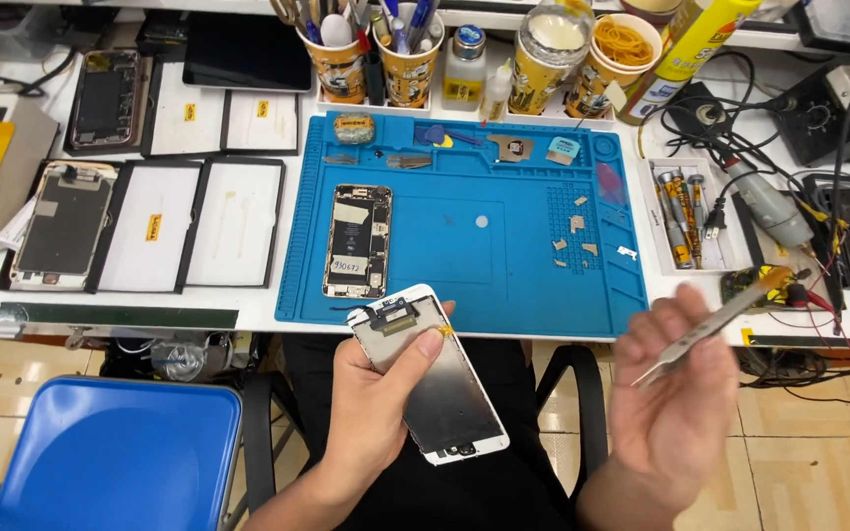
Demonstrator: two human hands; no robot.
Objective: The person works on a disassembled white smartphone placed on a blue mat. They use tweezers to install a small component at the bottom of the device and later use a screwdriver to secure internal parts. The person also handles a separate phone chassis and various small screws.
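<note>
My left hand (376, 403) holds a detached white phone screen panel (445, 393), its back side up, over my lap just below the table edge. My right hand (676, 393) grips metal tweezers (710, 324), tips pointing down-left, to the right of the panel and apart from it. An opened phone body (357, 240) with its insides showing lies on the blue work mat (504, 285) above my left hand. Small metal parts (575, 236) are scattered on the mat's right side.
Cups of tools (410, 54) and bottles line the back of the table. Screen panels and another opened phone (61, 226) lie left of the mat. A tray of screwdrivers (683, 211) and tangled cables sit at right. A blue stool (120, 457) stands lower left.
</note>
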